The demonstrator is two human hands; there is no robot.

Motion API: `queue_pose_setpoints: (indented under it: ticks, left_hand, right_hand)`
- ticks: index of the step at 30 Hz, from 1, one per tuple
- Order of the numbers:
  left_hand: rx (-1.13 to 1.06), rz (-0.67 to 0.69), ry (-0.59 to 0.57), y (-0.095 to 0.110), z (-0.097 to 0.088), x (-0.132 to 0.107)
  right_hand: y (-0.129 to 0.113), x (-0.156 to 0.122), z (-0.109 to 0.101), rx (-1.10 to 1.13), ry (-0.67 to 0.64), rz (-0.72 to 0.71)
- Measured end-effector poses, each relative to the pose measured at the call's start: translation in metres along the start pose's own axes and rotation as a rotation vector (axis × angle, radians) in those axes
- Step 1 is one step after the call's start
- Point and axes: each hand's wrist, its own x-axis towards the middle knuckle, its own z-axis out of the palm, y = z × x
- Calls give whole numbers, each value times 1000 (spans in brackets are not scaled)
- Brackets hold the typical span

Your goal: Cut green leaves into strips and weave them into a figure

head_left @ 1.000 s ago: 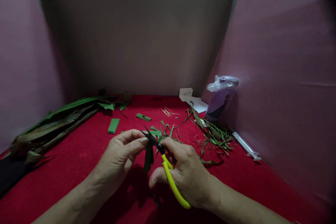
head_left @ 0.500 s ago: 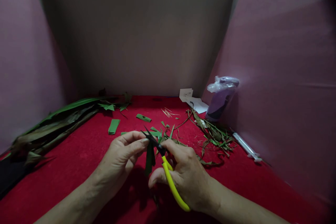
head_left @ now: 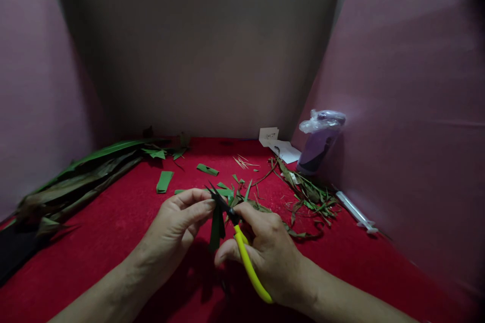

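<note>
Hanging in the frame's lower centre, the leaf strip (head_left: 215, 232) seems light, soft, easily torn, best held by its top. The left hand (head_left: 182, 219) pinches it there; the right hand (head_left: 271, 250) grips yellow-handled scissors (head_left: 250, 271).

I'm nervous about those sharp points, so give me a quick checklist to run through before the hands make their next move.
1. Scissors held: ok, in the right hand.
2. Leaf strip held: ok, the left hand pinches its upper end.
3. Left fingertips well clear of the blades: not ok, they are right beside them.
4. Leaf strip between the blades: cannot tell, they overlap in this view.
5. Sticks out of the way: ok, they lie beyond both hands.
6. Syringe clear of the right arm: ok, it lies apart, near the right wall.
</note>
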Motion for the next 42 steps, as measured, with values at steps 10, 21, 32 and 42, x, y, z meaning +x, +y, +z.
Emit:
queue_pose_setpoints:
  ticks: [10,21,32,42]
  left_hand:
    - [-13,3,6,0,0,-2]
    - [54,-74,73,0,-2,0]
    - [48,-88,-78,-1,-2,-4]
    - [68,-151,-90,-6,1,-4]
  right_hand:
    - [1,-2,4,87,-95,44]
    - [52,32,-49,-595,95,184]
    - [10,19,-14,245,-131,20]
    - [10,10,-1,286,-46,33]
